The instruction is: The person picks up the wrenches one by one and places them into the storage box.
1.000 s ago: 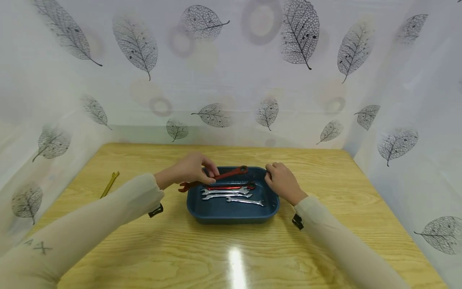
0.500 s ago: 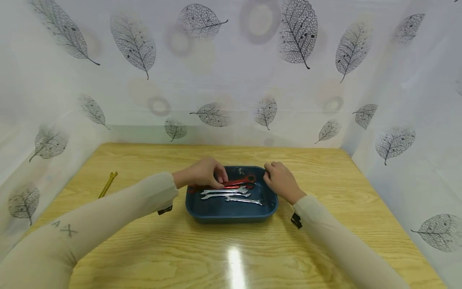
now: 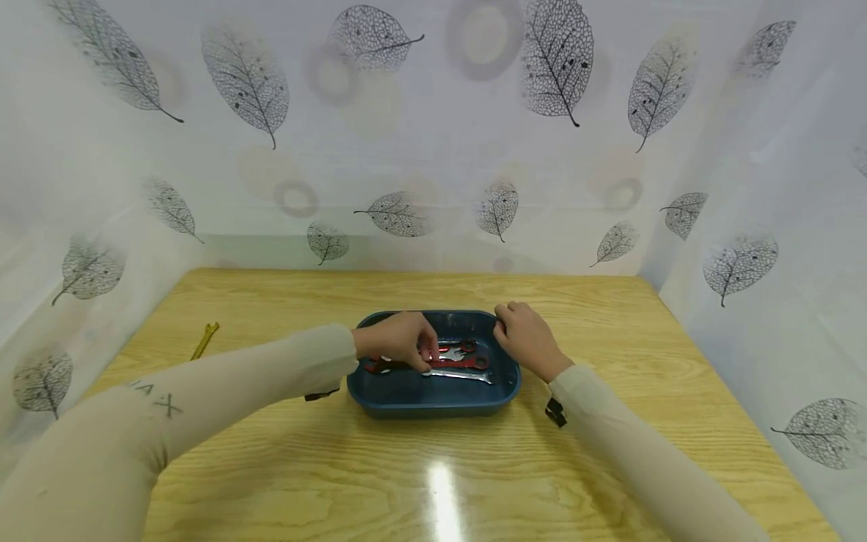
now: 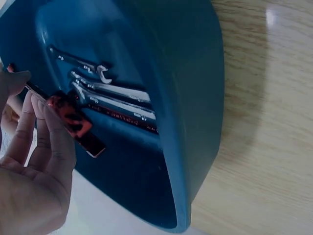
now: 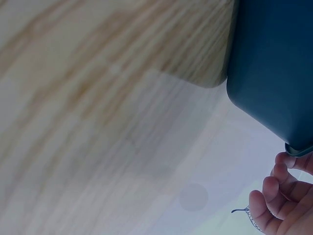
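My left hand [image 3: 400,339] reaches into the blue tray [image 3: 433,411] and pinches a red wrench [image 3: 474,363] between thumb and fingers. The same red wrench [image 4: 71,117] shows its open end in the left wrist view, overlapping the tray's inside. Below it lie silver wrenches [image 4: 112,90], a smaller silver wrench [image 3: 467,376] and another red wrench [image 3: 468,345], partly hidden by the hand in the head view. At the tray's back right corner my right hand [image 3: 531,339] grips the rim with curled fingers.
A yellow wrench [image 3: 205,341] lies at the left on the wooden table [image 3: 366,482], partly covered by the left sleeve. Behind and beside the table hangs a white sheet [image 3: 433,135] printed with dark leaves.
My left hand has carried the red wrench from above the tray's back left down and right into it, toward the front, over the silver wrenches. My right hand stays on the rim.
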Demonstrator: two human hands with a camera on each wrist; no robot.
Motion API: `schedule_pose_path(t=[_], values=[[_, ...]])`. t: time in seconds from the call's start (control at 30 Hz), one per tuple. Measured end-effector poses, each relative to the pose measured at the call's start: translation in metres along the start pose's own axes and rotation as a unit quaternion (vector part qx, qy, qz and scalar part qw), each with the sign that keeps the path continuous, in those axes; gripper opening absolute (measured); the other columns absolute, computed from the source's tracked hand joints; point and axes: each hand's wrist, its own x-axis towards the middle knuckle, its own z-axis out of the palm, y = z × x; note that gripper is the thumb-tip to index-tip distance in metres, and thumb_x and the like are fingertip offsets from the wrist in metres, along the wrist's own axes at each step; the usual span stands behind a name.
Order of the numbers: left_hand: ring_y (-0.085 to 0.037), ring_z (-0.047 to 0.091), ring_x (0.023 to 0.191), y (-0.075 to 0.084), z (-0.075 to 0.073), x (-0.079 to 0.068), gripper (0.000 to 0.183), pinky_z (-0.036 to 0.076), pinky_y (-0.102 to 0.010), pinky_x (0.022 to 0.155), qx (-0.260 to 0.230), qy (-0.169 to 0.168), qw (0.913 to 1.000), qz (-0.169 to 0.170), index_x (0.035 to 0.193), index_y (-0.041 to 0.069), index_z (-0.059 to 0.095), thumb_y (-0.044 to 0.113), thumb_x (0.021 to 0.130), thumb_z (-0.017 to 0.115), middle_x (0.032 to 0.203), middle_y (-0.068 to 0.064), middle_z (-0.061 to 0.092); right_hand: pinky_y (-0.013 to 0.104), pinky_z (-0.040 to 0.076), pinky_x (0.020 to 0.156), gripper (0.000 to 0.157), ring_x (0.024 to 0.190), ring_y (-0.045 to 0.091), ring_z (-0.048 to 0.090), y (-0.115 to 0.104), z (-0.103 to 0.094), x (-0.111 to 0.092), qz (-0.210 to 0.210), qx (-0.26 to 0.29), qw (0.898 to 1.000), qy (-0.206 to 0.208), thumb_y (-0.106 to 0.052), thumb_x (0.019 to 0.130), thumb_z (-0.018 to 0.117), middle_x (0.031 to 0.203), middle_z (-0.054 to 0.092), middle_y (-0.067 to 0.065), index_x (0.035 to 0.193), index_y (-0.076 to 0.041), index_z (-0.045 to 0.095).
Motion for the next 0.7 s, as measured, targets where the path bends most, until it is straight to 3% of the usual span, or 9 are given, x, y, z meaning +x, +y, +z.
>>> schedule_pose_path(t=[0.33,0.57,0.7], values=[[-0.006,0.053,0.061,0.004,0.006,0.010,0.007,0.044,-0.018,0.061,0.003,-0.028,0.9994,-0.021,0.080,0.011,0.071,0.007,0.074,0.074,0.068,0.002,0.064,0.028,0.029,0.055,0.015,0.057,0.017,0.032,0.001,0.000,0.001,0.003,-0.002,1.000,-0.001,-0.009,0.089,0.050,0.062,0.039,0.003,0.074,-0.009,0.050],[-0.005,0.052,0.059,0.009,0.009,0.023,0.008,0.043,-0.018,0.058,0.028,-0.029,0.9990,-0.018,0.078,0.011,0.072,0.006,0.073,0.075,0.065,0.004,0.063,0.028,0.029,0.056,0.016,0.057,0.016,0.032,0.000,0.000,0.000,0.003,-0.001,1.000,-0.002,-0.008,0.089,0.051,0.061,0.038,0.003,0.073,-0.009,0.050],[-0.005,0.052,0.058,0.013,0.010,0.027,0.007,0.042,-0.018,0.058,0.038,-0.035,0.9981,-0.033,0.077,0.012,0.072,0.007,0.073,0.076,0.065,0.004,0.063,0.028,0.029,0.056,0.016,0.057,0.016,0.032,0.001,0.001,0.001,0.000,-0.004,1.000,-0.001,-0.008,0.089,0.051,0.061,0.038,0.003,0.073,-0.010,0.049]])
